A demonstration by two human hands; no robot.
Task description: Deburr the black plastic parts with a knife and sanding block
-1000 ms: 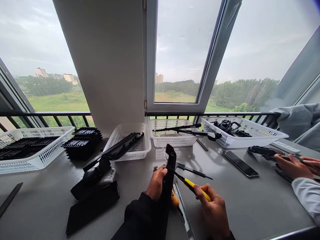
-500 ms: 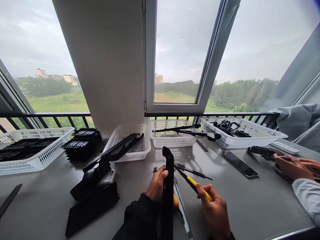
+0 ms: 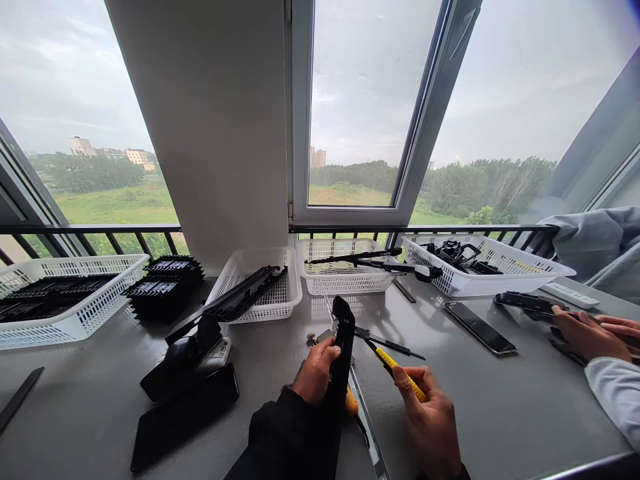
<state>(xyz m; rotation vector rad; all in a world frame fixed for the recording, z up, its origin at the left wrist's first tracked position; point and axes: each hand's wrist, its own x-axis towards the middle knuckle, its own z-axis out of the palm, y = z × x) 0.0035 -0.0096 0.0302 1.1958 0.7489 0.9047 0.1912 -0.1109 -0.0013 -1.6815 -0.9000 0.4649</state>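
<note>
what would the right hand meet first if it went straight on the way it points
The right hand points its yellow tool up and left, so probably the black part in the left hand comes first; depth is unclear, so the tip might miss it.

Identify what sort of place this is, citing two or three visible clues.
Likely a small-parts workroom: a grey worktable beside windows, white baskets holding black parts, and a yellow-handled tool in the person's right hand.
</note>
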